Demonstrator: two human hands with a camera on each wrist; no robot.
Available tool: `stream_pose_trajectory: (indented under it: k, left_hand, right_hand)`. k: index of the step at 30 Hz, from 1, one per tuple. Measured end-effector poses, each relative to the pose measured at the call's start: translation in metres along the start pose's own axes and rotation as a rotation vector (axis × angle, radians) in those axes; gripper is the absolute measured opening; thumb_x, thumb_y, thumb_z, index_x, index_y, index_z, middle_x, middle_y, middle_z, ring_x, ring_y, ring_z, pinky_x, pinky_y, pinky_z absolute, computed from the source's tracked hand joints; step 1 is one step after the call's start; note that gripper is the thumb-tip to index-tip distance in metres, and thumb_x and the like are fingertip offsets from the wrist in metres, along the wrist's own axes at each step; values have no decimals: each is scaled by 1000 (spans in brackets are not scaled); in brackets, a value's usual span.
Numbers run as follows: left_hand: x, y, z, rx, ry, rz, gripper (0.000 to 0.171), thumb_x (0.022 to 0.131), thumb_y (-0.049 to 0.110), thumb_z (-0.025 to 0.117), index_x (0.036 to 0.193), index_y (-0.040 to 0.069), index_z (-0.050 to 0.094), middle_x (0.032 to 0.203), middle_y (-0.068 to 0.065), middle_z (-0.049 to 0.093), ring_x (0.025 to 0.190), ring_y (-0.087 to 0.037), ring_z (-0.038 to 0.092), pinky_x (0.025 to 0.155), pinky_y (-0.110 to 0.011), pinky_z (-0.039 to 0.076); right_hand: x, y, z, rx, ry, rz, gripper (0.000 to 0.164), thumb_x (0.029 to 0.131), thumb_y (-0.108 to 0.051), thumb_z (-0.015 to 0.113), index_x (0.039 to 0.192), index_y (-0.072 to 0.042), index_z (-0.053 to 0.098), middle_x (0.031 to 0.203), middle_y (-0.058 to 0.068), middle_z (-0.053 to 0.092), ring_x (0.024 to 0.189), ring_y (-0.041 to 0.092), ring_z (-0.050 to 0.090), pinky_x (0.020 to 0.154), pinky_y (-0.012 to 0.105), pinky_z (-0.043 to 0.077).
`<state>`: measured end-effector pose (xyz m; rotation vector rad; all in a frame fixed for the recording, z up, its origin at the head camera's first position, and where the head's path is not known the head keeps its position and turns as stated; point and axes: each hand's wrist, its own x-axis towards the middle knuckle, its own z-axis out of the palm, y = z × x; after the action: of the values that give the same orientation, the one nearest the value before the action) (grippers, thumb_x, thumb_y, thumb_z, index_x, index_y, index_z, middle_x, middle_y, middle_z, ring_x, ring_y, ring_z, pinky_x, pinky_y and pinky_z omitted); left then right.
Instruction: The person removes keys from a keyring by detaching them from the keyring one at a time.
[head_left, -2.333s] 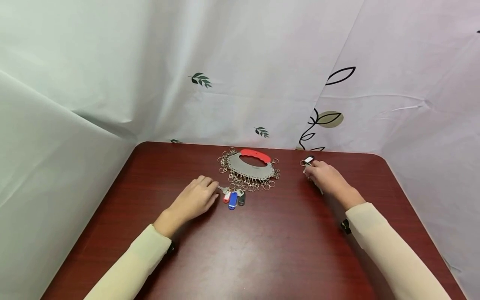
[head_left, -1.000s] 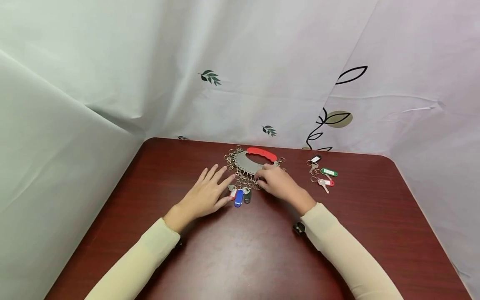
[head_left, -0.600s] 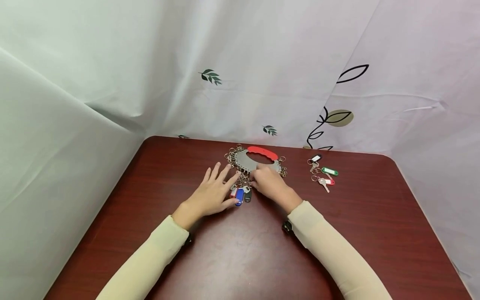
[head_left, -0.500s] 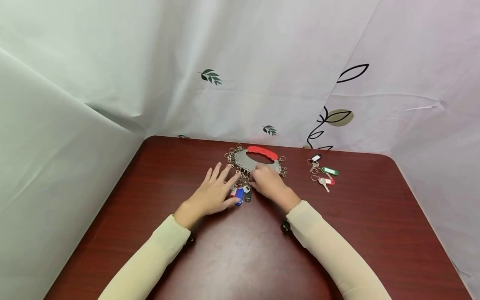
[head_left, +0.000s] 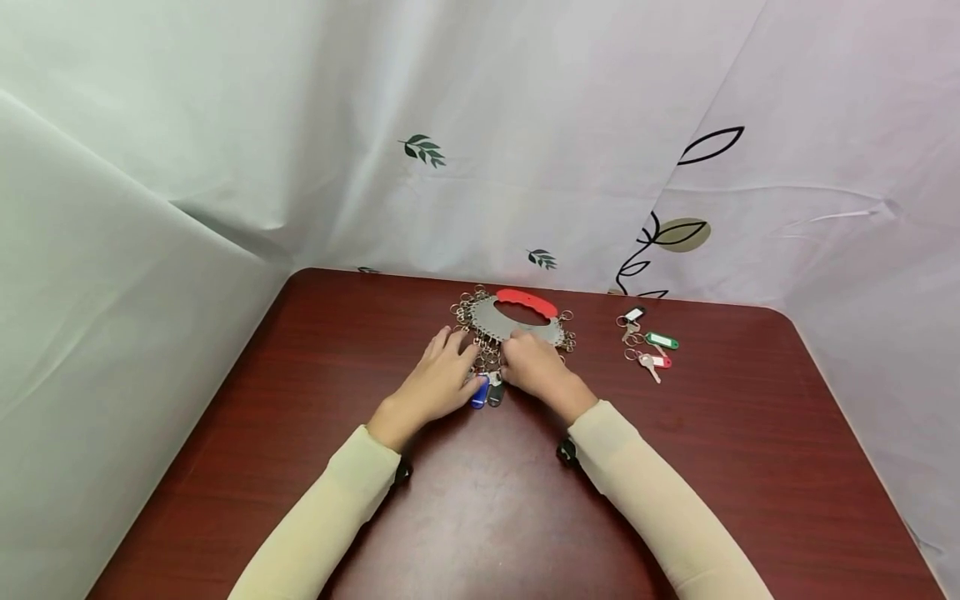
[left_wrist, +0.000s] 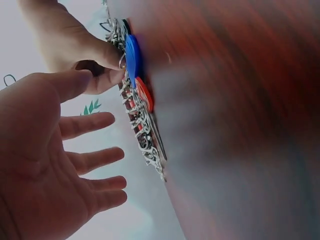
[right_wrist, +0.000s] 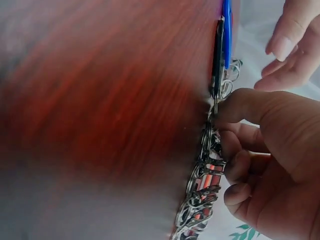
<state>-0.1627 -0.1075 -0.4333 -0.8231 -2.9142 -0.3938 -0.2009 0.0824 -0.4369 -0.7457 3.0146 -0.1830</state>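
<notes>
A grey metal key holder plate (head_left: pixel 510 323) with a red handle (head_left: pixel 527 301) lies near the table's back, many small rings hanging along its edge. At its front edge, my right hand (head_left: pixel 534 364) has its thumb and forefinger pinched at a key ring (left_wrist: pixel 122 61), other fingers curled. My left hand (head_left: pixel 438 375) hovers just left, fingers apart and holding nothing, overlapping the tags from above. Between the hands lie a blue key tag (head_left: pixel 480 393) and a black key tag (head_left: pixel 495 394). A red key tag (left_wrist: pixel 144 94) shows beside the blue one in the left wrist view.
To the right lie separate keys with a black-and-white tag (head_left: pixel 634 314), a green tag (head_left: pixel 662 340) and a red tag (head_left: pixel 660 362). White curtains (head_left: pixel 375 125) with leaf prints stand behind the dark red wooden table (head_left: pixel 495 517) and at its sides.
My right hand has left the loose keys at the right and come to the holder's front edge. The left hand first spread its fingers, then moved right over the tags, covering the red one.
</notes>
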Motion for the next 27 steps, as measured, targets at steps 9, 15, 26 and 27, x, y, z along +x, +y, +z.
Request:
stream_pose_trajectory:
  k: [9, 15, 26, 27]
  left_hand:
    - [8, 9, 7, -19, 77, -38, 27, 91, 25, 63, 105, 2, 66, 116, -19, 56, 105, -36, 46, 89, -49, 48]
    - [22, 20, 9, -81, 87, -121, 19, 92, 22, 61, 93, 4, 68, 99, -13, 58, 90, -32, 46, 82, -45, 48]
    - [38, 29, 18, -268, 119, -161, 11, 89, 10, 63, 81, 7, 69, 83, -8, 64, 86, -25, 59, 85, -43, 48]
    - [39, 29, 18, -285, 127, -174, 11, 90, 10, 63, 81, 8, 68, 83, -7, 65, 85, -24, 60, 83, -42, 50]
  right_hand:
    - [-3, 8, 1, 100, 61, -22, 10, 73, -15, 66, 67, -17, 59, 76, 0, 54, 65, 16, 54, 56, 36, 50]
    - [-4, 14, -1, 221, 83, 24, 6, 75, -16, 64, 70, -16, 60, 75, -1, 57, 66, 16, 54, 59, 34, 50]
    - [-4, 19, -2, 387, 147, 29, 4, 78, -16, 65, 77, -12, 65, 74, 0, 61, 68, 14, 56, 66, 33, 51]
    - [-4, 20, -2, 406, 148, 31, 4, 79, -16, 65, 78, -12, 66, 74, 0, 62, 68, 14, 57, 66, 33, 51]
